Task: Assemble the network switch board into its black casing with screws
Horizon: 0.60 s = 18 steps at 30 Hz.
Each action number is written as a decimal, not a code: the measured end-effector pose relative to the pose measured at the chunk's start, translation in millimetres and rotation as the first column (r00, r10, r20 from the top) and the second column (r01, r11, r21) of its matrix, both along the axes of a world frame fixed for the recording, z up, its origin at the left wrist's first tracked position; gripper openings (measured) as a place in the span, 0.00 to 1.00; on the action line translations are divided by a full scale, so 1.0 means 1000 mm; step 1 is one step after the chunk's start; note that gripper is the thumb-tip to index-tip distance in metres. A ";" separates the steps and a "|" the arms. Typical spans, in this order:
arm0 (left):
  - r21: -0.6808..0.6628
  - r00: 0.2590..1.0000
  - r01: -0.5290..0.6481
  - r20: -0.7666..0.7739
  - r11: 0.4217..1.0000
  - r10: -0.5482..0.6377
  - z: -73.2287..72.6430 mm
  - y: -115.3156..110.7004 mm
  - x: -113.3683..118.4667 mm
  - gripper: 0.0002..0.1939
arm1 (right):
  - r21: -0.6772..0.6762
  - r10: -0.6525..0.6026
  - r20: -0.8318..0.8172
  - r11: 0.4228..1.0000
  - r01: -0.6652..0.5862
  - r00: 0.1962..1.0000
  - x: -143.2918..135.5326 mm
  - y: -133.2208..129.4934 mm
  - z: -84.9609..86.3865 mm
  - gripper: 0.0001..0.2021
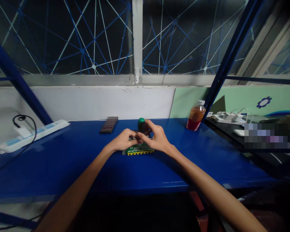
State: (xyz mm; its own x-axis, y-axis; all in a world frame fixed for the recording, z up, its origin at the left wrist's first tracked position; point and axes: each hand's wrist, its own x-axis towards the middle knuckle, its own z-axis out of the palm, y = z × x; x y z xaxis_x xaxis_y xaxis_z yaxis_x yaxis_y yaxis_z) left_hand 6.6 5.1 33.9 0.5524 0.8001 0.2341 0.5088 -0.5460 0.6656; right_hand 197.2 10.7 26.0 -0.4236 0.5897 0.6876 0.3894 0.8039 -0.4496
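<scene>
A green circuit board (135,149) with a yellow strip along its front edge lies on the blue table. Above it a screwdriver (141,125) with a dark handle and green cap stands upright, its tip hidden behind my fingers. My right hand (157,137) is closed around the handle from the right side. From the left, my left hand (124,140) reaches over the board, thumb and fingers drawn together by the screwdriver's lower part. What those fingers pinch is too small and covered to make out.
The blue table (91,175) has a phone (108,125) at the back, a drink bottle (196,116) at the back right and a white power strip (36,135) with a black cable on the left. Another desk with a second power strip (228,118) adjoins on the right.
</scene>
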 end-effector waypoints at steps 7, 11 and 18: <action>0.003 1.000 0.018 -0.001 1.000 -0.018 -0.002 0.000 0.001 0.13 | -0.004 0.007 0.003 1.000 -0.007 1.000 0.000 0.001 0.000 0.23; 0.016 0.999 -0.008 0.032 1.000 0.008 -0.007 0.003 0.000 0.10 | -0.003 0.005 -0.009 1.000 -0.005 1.000 0.000 0.001 0.000 0.22; 0.011 0.997 -0.049 0.051 0.999 0.049 -0.009 0.005 -0.002 0.09 | 0.006 -0.003 -0.028 1.000 0.003 1.000 -0.001 0.002 0.001 0.24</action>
